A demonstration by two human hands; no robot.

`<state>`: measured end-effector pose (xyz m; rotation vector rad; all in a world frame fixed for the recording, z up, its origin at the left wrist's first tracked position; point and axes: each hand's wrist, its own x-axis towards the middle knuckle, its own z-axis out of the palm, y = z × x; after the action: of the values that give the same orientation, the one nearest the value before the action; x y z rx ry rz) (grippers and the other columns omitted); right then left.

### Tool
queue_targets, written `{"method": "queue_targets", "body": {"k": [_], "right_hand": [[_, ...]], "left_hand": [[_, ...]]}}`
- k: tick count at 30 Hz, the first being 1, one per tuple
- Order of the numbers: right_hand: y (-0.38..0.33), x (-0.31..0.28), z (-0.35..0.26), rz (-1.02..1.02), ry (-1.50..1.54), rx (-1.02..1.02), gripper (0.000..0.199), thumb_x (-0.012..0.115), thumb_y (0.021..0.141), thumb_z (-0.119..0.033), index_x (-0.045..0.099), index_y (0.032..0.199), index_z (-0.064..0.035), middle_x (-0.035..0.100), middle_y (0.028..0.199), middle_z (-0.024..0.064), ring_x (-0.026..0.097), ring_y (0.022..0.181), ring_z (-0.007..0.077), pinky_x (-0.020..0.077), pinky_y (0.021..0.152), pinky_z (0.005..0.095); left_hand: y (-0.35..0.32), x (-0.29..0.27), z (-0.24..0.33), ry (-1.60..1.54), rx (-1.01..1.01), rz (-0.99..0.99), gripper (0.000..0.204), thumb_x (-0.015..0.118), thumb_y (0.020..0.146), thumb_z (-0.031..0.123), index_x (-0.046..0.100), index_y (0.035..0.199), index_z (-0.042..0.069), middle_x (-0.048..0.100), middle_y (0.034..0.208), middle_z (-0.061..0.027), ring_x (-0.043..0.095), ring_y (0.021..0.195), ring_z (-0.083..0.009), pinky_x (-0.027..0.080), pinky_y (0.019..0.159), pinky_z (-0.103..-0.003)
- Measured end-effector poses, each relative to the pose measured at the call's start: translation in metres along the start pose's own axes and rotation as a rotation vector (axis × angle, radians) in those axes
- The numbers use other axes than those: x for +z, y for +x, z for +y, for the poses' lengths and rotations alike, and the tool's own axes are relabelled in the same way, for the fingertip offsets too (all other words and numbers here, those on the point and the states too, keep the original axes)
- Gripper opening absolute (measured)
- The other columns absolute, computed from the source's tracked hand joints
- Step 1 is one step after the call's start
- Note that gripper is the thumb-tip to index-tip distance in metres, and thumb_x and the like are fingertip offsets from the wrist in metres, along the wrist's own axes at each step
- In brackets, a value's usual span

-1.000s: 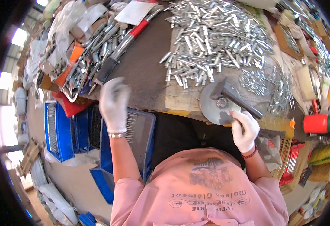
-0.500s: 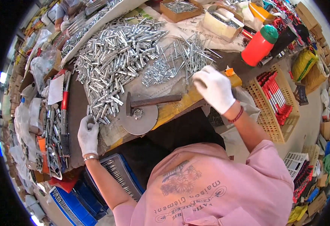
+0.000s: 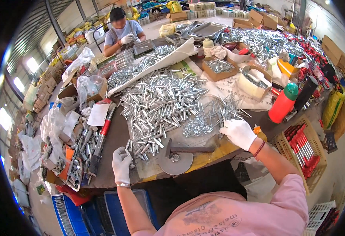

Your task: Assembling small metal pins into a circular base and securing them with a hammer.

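Seen from above, a cluttered dark counter (image 3: 119, 129) heaped with small silver metal parts. Left hand (image 3: 121, 165), in a white glove, curled at the near edge of a large pile of short metal sleeves (image 3: 160, 104), fingers pinching one sleeve (image 3: 130, 151) at the pile's nearest fringe. Right hand (image 3: 239, 133), also in a white glove, lying palm down with fingers loosely bent on a fan of long thin metal pins (image 3: 223, 110); whether any pin is pinched cannot be told. Between the two hands, close to the counter's front edge, a round grey metal disc (image 3: 175, 163) with a dark hammer (image 3: 188, 149) lying across it, head over the disc. Just left of the left hand, a red-handled tool (image 3: 101, 137) lying lengthwise beside a jumble of further tools. To the right of the pins, a red bottle with a green cap (image 3: 283, 103) standing upright, and below it a tan basket (image 3: 286, 147) of red-handled parts. At the far end of the counter, another person (image 3: 121, 31) in white gloves bent over a tray.
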<state>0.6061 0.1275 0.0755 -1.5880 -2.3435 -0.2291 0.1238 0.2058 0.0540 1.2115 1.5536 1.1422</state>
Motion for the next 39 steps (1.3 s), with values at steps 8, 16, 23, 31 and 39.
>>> {"method": "queue_targets", "body": {"k": [8, 16, 23, 31, 39], "right_hand": [[0.029, -0.006, -0.094, 0.038, 0.331, -0.058, 0.008, 0.065, 0.092, -0.014, 0.073, 0.094, -0.0139, 0.063, 0.090, 0.0071, 0.071, 0.086, 0.0292, 0.0602, 0.073, 0.0419], [0.046, 0.028, -0.144, -0.062, 0.342, -0.050, 0.007, 0.068, 0.090, -0.015, 0.069, 0.088, -0.0089, 0.065, 0.093, 0.0106, 0.073, 0.085, 0.0312, 0.0600, 0.073, 0.0445], [0.041, 0.026, -0.152, -0.030, 0.423, -0.071, 0.004, 0.069, 0.087, -0.013, 0.068, 0.085, -0.0100, 0.064, 0.092, 0.0096, 0.072, 0.086, 0.0303, 0.0592, 0.073, 0.0440], [0.046, 0.024, -0.141, 0.006, 0.334, -0.072, 0.002, 0.066, 0.086, -0.013, 0.068, 0.084, -0.0135, 0.062, 0.087, 0.0081, 0.067, 0.081, 0.0300, 0.0576, 0.070, 0.0422], [0.050, 0.033, -0.147, 0.013, 0.397, -0.064, 0.006, 0.074, 0.085, -0.010, 0.071, 0.089, -0.0133, 0.062, 0.090, 0.0046, 0.069, 0.081, 0.0264, 0.0567, 0.071, 0.0391]], "left_hand": [[-0.070, 0.050, 0.030, 0.046, 0.207, -0.460, 0.016, 0.072, 0.088, 0.000, 0.071, 0.104, 0.002, 0.070, 0.092, -0.0040, 0.068, 0.082, -0.0119, 0.055, 0.071, -0.027], [-0.078, 0.074, 0.021, 0.525, 0.780, -0.250, 0.016, 0.085, 0.081, 0.004, 0.078, 0.096, 0.005, 0.070, 0.091, -0.0134, 0.070, 0.084, -0.0311, 0.055, 0.075, -0.039], [-0.088, 0.070, 0.024, 0.508, 0.711, -0.271, 0.015, 0.086, 0.080, 0.007, 0.080, 0.093, 0.006, 0.070, 0.090, -0.0124, 0.069, 0.087, -0.0308, 0.055, 0.077, -0.041], [-0.069, 0.076, 0.021, 0.476, 0.709, -0.337, 0.012, 0.081, 0.086, 0.013, 0.078, 0.096, 0.007, 0.069, 0.090, -0.0133, 0.068, 0.091, -0.0346, 0.054, 0.081, -0.044], [-0.075, 0.072, 0.007, 0.368, 0.480, -0.335, 0.016, 0.086, 0.078, 0.008, 0.080, 0.093, 0.009, 0.068, 0.089, -0.0089, 0.067, 0.085, -0.0289, 0.054, 0.076, -0.040]]}}
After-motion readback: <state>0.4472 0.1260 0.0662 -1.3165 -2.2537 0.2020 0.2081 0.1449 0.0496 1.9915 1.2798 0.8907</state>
